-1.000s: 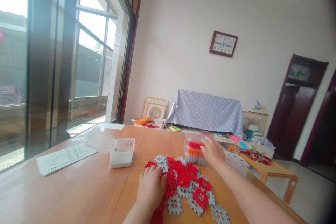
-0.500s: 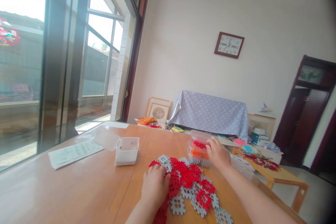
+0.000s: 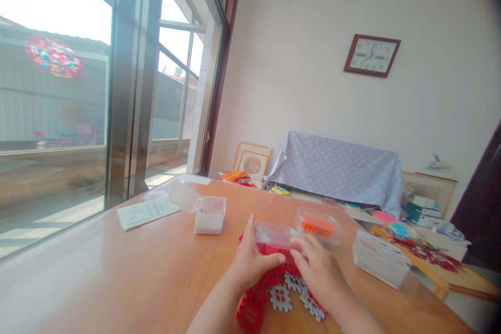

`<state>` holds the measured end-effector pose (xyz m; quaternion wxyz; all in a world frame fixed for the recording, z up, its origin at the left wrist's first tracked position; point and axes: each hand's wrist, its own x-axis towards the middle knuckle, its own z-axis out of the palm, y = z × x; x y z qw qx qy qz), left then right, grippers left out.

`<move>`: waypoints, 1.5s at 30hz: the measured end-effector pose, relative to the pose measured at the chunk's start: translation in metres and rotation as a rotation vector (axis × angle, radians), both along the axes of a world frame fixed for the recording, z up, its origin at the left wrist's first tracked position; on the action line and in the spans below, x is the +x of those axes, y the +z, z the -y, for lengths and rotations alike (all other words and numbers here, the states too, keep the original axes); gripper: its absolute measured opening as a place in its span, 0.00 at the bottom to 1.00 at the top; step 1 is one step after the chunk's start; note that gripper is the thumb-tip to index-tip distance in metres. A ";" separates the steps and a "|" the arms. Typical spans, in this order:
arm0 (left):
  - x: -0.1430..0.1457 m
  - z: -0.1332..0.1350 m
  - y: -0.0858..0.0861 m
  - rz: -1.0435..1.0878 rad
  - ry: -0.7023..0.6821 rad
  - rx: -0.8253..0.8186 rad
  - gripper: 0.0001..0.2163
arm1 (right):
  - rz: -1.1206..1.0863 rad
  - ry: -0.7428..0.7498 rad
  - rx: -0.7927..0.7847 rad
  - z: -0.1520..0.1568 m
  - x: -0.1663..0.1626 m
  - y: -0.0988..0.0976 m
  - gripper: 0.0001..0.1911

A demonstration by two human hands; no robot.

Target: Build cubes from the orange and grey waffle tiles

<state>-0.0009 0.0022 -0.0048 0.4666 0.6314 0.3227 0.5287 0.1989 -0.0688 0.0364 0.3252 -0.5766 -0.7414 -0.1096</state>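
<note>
Between my hands is a clear plastic box (image 3: 274, 230) with red pieces inside, held above the pile. My left hand (image 3: 252, 261) grips its left side, thumb across the front. On its right front edge are the bent fingers of my right hand (image 3: 319, 269). Below lie red interlocking plastic squares (image 3: 250, 310) and grey ones (image 3: 281, 297), partly hidden by my hands. Behind my right hand stands another clear box (image 3: 319, 224) holding orange pieces.
A small white box (image 3: 210, 219) with its lid open stands left of the pile, beside papers with writing (image 3: 148, 212). At the table's right edge sits a translucent box (image 3: 379, 261). A low wooden bench (image 3: 469, 276) stands beyond that edge.
My right hand has lifted the box with red pieces off the stack and brought it over the pile. My left hand has left the pieces and taken hold of the box. The view has turned left.
</note>
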 end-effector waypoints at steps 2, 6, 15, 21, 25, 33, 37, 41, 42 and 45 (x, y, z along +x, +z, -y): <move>0.000 0.000 0.001 0.029 -0.015 -0.028 0.64 | -0.043 0.017 -0.006 0.001 -0.002 -0.007 0.10; 0.002 0.002 0.001 -0.006 -0.089 -0.086 0.65 | -0.131 0.048 -0.009 0.002 0.001 -0.015 0.12; 0.004 0.004 0.007 -0.096 -0.023 -0.100 0.59 | -0.673 -0.177 0.021 -0.001 0.034 -0.023 0.19; 0.006 0.008 0.007 -0.175 0.017 -0.012 0.57 | -1.130 -0.207 -0.216 -0.010 0.048 -0.033 0.23; 0.008 0.007 0.000 -0.239 0.044 0.086 0.55 | -1.249 -0.166 -0.270 -0.012 0.046 -0.038 0.21; 0.012 0.007 -0.008 -0.280 0.055 0.124 0.54 | -1.495 -0.086 -0.347 -0.013 0.052 -0.038 0.15; 0.010 0.007 0.001 -0.182 0.050 -0.005 0.55 | -1.527 0.075 -0.328 -0.010 0.052 -0.032 0.14; 0.007 0.013 0.017 -0.081 0.001 -0.153 0.54 | -1.471 0.136 -0.321 -0.008 0.050 -0.027 0.15; 0.006 0.015 0.019 -0.057 -0.008 -0.182 0.54 | -1.444 0.141 -0.317 -0.007 0.049 -0.026 0.15; 0.005 0.015 0.022 -0.003 -0.036 -0.252 0.53 | -1.345 0.140 -0.285 -0.004 0.047 -0.022 0.19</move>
